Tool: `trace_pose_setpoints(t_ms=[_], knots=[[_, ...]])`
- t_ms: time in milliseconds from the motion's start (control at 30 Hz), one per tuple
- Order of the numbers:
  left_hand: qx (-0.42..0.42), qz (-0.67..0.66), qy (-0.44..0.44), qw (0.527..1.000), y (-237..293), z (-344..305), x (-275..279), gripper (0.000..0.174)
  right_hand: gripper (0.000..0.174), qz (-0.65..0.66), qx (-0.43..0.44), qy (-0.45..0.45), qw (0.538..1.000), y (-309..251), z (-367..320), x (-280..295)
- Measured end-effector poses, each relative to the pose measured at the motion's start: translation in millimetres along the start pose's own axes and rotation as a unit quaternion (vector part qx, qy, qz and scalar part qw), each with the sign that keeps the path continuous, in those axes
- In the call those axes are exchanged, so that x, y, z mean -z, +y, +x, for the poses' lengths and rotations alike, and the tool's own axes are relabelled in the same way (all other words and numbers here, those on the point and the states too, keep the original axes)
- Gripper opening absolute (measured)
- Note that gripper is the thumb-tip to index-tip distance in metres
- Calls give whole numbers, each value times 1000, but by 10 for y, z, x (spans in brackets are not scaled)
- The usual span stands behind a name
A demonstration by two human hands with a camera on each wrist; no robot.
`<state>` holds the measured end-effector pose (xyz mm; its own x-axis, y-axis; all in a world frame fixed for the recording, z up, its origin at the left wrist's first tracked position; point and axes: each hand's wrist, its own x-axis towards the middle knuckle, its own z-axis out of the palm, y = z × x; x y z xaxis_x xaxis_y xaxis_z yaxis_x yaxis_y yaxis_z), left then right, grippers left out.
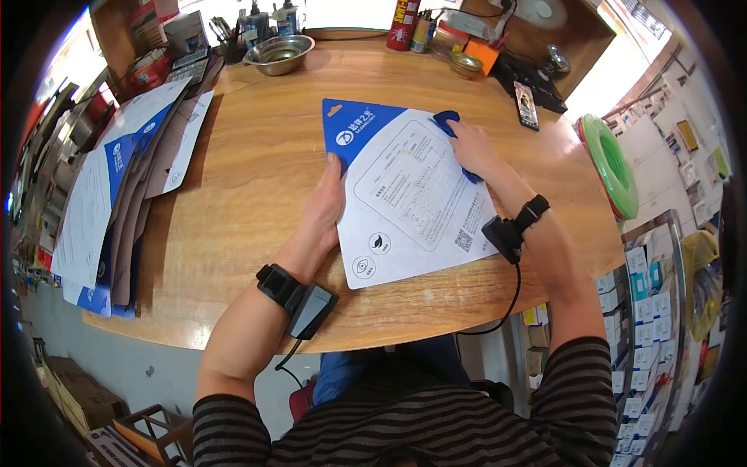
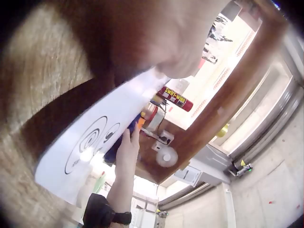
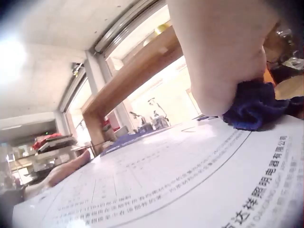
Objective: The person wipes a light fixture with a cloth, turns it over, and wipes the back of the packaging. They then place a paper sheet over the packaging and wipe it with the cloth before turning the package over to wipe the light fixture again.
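Note:
A large white card with a blue corner (image 1: 420, 187) lies tilted over the wooden table, its printed side up. My left hand (image 1: 320, 204) grips its left edge, the thumb on top near the blue part. At the card's upper right edge, my right hand (image 1: 473, 149) holds a dark blue cloth (image 1: 446, 119) against the surface. In the right wrist view the cloth (image 3: 254, 105) is bunched under the fingers and touches the card (image 3: 156, 175). The left wrist view shows the card (image 2: 102, 128) raised at an angle beside the left hand (image 2: 156, 38).
A stack of similar cards (image 1: 93, 210) leans over the table's left side. Along the back stand a metal bowl (image 1: 280, 56), a red spray can (image 1: 403, 25) and a small brass-coloured bowl (image 1: 465, 65). A phone (image 1: 526, 105) and green coils (image 1: 608, 167) are at the right.

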<state>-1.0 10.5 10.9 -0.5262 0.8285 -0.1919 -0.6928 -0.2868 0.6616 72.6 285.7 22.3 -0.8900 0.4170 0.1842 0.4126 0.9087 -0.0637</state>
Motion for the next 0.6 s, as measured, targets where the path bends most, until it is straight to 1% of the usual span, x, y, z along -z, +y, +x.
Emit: trace_pose_setpoints(t_ms=[33,100,133,167,200,267,300,367,400,433,500,533,567,600], knots=[[2,10,3,1000,-4,10,9,63,39,-1,3,-1,1000,-7,-2,-17],[4,19,7,1000,-3,-4,-6,64,40,-10,16,29,999,-329,-95,134],[6,26,4,1000,12,-30,-35,68,41,-1,91,76,993,-432,-64,33],[8,34,1,999,20,-45,-51,72,40,20,150,48,987,-695,-122,110],[9,35,3,999,17,-51,-44,72,40,74,198,38,977,-958,-233,147],[47,-44,8,998,6,-75,-19,79,40,102,299,23,949,-1393,-511,248],[50,-41,9,998,18,-111,-25,79,39,101,326,8,940,-1532,-635,296],[17,-12,2,1000,73,-191,-51,82,38,157,336,47,927,-1565,-879,279],[-9,-16,-27,999,26,-133,15,80,38,157,338,46,927,-1516,-951,289],[-10,-19,-26,999,-7,-90,76,80,39,161,350,26,922,-1416,-1020,312],[28,-23,-17,999,-40,-4,112,78,39,160,367,3,917,-1196,-1128,374],[33,-36,-77,996,-62,19,129,80,39,125,359,-16,925,-1087,-1192,402],[33,-43,-76,996,-69,37,132,80,38,90,351,-35,932,-972,-1238,428],[24,-27,-76,996,-59,58,123,71,38,92,321,-21,942,-829,-1221,439]])
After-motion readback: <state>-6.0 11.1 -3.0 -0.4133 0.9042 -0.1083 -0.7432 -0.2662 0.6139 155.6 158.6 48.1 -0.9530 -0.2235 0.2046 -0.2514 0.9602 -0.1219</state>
